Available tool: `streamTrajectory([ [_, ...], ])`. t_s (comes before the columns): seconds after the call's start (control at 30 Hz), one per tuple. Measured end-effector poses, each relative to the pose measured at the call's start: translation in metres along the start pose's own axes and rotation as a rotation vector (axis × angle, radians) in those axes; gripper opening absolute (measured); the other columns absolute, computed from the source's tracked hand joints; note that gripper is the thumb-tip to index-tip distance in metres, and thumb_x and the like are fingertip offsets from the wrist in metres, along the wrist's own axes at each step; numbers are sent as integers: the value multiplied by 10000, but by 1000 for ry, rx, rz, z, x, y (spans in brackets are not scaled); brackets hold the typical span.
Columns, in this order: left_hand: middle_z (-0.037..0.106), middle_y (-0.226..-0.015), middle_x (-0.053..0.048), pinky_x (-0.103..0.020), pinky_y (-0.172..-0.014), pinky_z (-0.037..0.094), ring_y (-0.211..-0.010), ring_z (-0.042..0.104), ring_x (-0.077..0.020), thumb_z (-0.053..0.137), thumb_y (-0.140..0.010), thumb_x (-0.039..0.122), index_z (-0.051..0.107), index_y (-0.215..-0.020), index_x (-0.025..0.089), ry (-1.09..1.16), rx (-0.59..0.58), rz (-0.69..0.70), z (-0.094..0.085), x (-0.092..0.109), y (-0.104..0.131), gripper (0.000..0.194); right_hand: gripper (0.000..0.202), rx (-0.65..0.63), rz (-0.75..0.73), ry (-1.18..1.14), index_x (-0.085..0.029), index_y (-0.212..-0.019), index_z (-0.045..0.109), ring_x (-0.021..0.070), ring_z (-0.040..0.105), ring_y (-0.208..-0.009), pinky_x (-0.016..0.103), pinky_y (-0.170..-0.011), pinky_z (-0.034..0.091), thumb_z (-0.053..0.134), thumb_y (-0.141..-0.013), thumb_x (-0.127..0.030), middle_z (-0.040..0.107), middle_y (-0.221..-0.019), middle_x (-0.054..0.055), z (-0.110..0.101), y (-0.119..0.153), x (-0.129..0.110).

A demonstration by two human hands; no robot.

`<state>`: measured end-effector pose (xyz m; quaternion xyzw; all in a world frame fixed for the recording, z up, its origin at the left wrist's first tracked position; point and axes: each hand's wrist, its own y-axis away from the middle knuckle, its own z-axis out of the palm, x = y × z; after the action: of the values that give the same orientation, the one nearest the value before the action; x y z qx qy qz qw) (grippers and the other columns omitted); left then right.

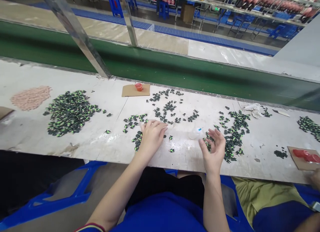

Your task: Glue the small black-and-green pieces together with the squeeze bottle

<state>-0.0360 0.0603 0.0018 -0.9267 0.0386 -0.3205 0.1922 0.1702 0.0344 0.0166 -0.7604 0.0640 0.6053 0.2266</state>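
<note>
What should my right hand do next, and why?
Probably reach for one piece from the dark green-flecked pile beside your right hand. The pile lies close by, and your thumb and fingers look parted; whether anything tiny sits in your palm, I can't tell.

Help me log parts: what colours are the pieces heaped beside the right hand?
Blackish-green pieces, with bright green patches; best in the head view.

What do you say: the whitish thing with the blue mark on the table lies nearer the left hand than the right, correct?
Not quite: the head view shows the whitish thing on the table lying nearer the right hand than the left hand.
</note>
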Motion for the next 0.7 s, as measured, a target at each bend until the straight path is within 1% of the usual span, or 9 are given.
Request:
streamTrajectory([
  [0.1,724,-912,-76,-416,-782,325,-978,520,-294,578,-869,185,704,-866,217,-70,-154,-21,5,1,-28,130,409,129,-55,-29,-192,-1144,508,213,614,-980,351,-768,505,662,-801,-352,627,-1057,109,0,6,-9],
  [0.17,718,-951,-86,-416,-793,322,-1012,502,-301,583,-860,173,699,-855,203,-102,-251,-33,11,3,-42,119,326,181,-85,-30,-180,-1084,537,187,635,-867,313,-703,501,656,-815,-320,650,-942,78,4,13,-12],
  [0.2,714,-965,-88,-417,-798,321,-1025,495,-305,588,-852,162,695,-834,198,-107,-291,-36,14,3,-46,114,293,182,-96,-26,-178,-1060,549,175,639,-822,297,-678,499,656,-817,-302,656,-899,65,6,17,-13],
  [0.27,708,-969,-89,-416,-799,318,-1038,486,-309,592,-832,127,682,-777,193,-103,-341,-32,20,3,-51,124,233,142,-112,-10,-177,-1014,574,157,640,-751,273,-638,497,654,-820,-276,667,-842,47,11,27,-15],
  [0.37,704,-958,-88,-413,-789,315,-1041,480,-307,578,-811,75,660,-733,188,-94,-365,-12,25,1,-50,161,147,37,-90,30,-178,-931,617,144,636,-693,257,-603,505,644,-825,-276,678,-805,39,18,37,-15],
  [0.47,709,-897,-83,-413,-789,309,-1004,490,-292,552,-808,43,646,-729,188,-87,-386,20,26,-1,-46,190,163,-108,8,57,-177,-902,648,154,642,-699,266,-600,521,622,-834,-322,693,-826,55,27,40,-12],
  [0.57,708,-823,-65,-405,-793,306,-962,500,-272,533,-799,10,624,-713,190,-78,-413,58,23,1,-43,219,219,-236,116,72,-174,-910,670,177,656,-740,294,-639,539,617,-822,-368,711,-876,77,36,38,-5],
  [0.63,704,-821,-59,-393,-788,307,-951,507,-261,526,-804,8,610,-718,189,-67,-403,89,19,4,-38,217,251,-271,186,52,-168,-907,685,194,669,-778,316,-682,548,628,-803,-390,722,-905,91,41,36,0],
  [0.7,699,-852,-55,-375,-780,309,-950,516,-247,519,-833,34,605,-762,190,-37,-367,142,12,8,-31,191,291,-282,280,-32,-162,-913,694,203,680,-784,329,-699,556,645,-780,-416,729,-893,93,45,34,3],
])
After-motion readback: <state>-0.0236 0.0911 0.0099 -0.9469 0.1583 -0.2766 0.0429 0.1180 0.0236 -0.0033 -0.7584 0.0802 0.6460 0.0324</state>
